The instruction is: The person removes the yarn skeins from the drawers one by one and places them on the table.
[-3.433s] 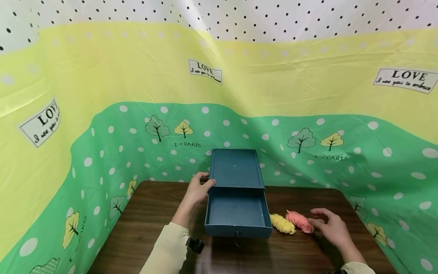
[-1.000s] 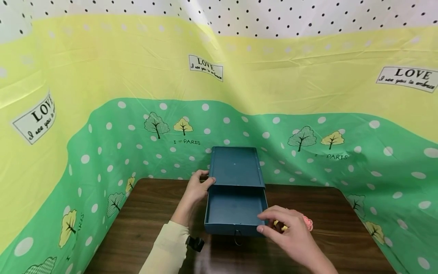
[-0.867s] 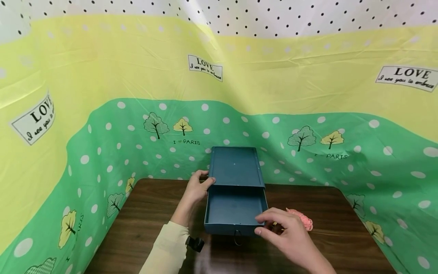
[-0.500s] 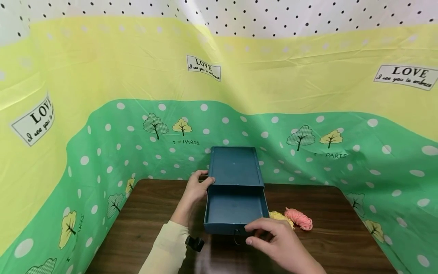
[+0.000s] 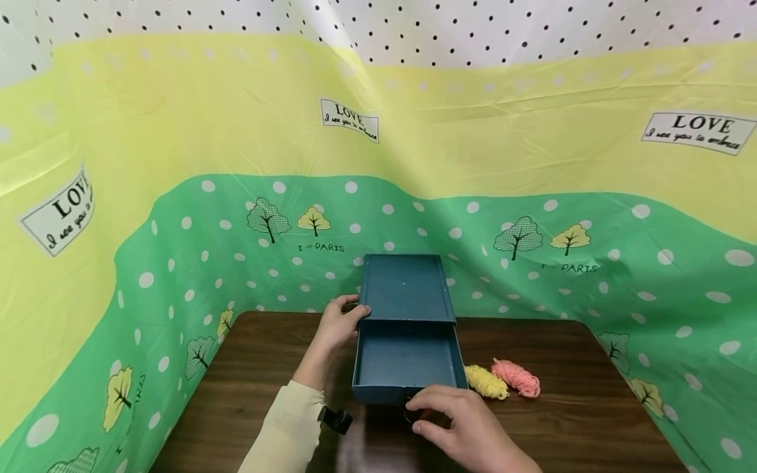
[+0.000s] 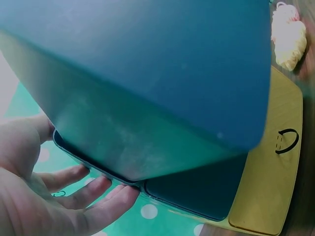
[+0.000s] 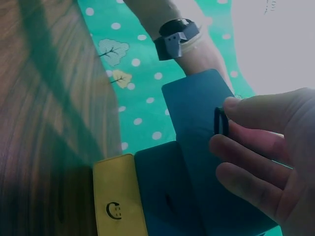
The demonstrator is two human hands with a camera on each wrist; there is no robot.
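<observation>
The dark blue top drawer (image 5: 408,361) of a small stacked drawer cabinet (image 5: 405,289) is pulled out toward me, its inside bare. With thumb at the front edge and fingers along the side, my left hand (image 5: 336,325) holds the cabinet's upper left. My right hand (image 5: 458,424) is at the drawer front, its thumb and fingers apart around the black loop handle (image 7: 220,121). Whether they touch the loop is unclear. Lower down, the left wrist view shows another blue drawer (image 6: 197,191) and a yellow drawer (image 6: 268,167), both pushed in.
Two skeins of yarn, one yellow (image 5: 486,382) and one pink (image 5: 516,378), lie on the brown wooden table (image 5: 568,420) to the right of the drawer. A printed green and yellow curtain (image 5: 319,276) hangs close behind the cabinet.
My right hand has come from beside the pink yarn, past the yellow yarn, leftward to the drawer's loop handle. Both skeins show again. The left hand and drawer keep their places.
</observation>
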